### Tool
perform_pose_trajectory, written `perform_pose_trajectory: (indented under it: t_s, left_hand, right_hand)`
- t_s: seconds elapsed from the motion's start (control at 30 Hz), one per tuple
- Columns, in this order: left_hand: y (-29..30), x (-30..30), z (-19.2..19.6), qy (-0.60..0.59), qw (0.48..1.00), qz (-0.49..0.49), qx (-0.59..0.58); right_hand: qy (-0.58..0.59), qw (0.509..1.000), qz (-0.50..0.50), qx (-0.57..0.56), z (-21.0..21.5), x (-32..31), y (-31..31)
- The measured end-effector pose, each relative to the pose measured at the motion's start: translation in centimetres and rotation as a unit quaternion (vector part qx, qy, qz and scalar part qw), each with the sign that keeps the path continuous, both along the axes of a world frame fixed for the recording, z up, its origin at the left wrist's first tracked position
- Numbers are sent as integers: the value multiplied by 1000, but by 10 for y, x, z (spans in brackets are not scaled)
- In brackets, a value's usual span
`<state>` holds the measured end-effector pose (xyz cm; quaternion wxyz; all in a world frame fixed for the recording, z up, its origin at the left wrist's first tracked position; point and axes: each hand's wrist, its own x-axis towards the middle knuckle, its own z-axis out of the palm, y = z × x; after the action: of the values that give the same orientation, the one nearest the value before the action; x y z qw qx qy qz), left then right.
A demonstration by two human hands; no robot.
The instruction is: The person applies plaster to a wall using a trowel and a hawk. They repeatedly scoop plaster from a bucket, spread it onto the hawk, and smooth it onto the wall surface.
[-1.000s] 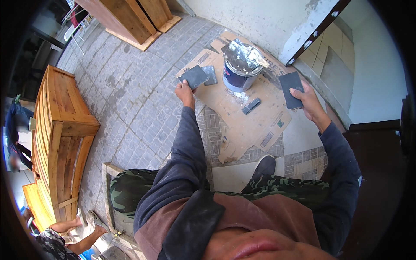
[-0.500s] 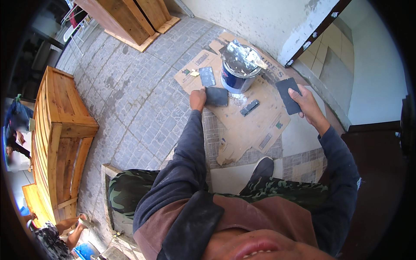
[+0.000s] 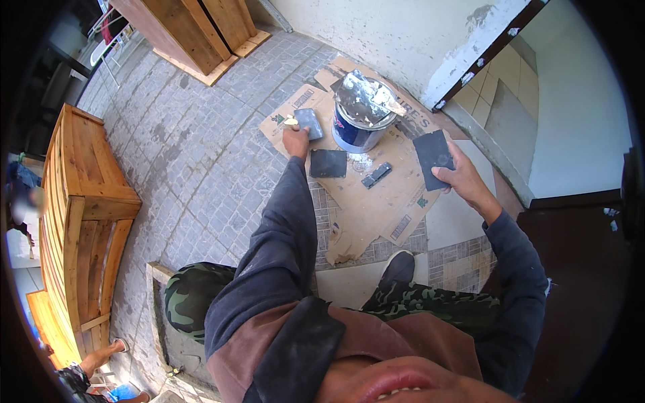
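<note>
My right hand [image 3: 458,176] pinches a dark grey rectangular sheet [image 3: 432,156], thumb on its face, held up right of the bucket. At the far left of the cardboard [image 3: 363,228], my left hand [image 3: 295,142] has its fingers closed at the near-left edge of a lighter grey rectangular sheet [image 3: 310,123]. A small pale yellow piece [image 3: 290,121] lies by those fingertips. Another dark rectangular sheet [image 3: 328,164] rests flat just nearer me, and a narrow dark block [image 3: 376,175] lies to its right. Behind them stands a blue and white bucket [image 3: 356,138].
A grey plate smeared with white paste [image 3: 359,93] and a scraper-like tool [image 3: 391,103] lie across the bucket's top. Beyond is a white wall [image 3: 376,33] with a doorway at right. Wooden furniture [image 3: 101,174] stands left, near another person's legs [image 3: 101,359]. My shoe [image 3: 399,267] is beside the cardboard.
My left hand has left the dark sheet on the cardboard and moved up-left to the lighter grey one. My right hand still holds its sheet, a little lower. The view has shifted slightly.
</note>
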<state>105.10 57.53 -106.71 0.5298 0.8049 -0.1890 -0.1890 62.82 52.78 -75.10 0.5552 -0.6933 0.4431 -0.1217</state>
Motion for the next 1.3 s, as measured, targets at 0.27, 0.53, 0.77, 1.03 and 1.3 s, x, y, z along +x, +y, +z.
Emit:
perform_pose_trajectory:
  t_s: [0.27, 0.53, 0.77, 1.03, 1.3]
  left_hand:
    - [42, 19, 37, 790, 456, -90, -400]
    - [44, 6, 72, 827, 376, -121, -399]
    - [39, -78, 154, 744, 386, -294, -460]
    - [24, -275, 209, 220, 892, -307, -247]
    - [25, -322, 171, 296, 889, -190, -292]
  right_hand:
    - [-20, 999, 22, 24, -2, 11, -5]
    - [-19, 999, 40, 11, 6, 19, -2]
    - [-131, 991, 17, -25, 6, 36, 3]
    - [-79, 983, -73, -146, 5, 36, 17]
    - [-10, 904, -163, -394, -97, 33, 43]
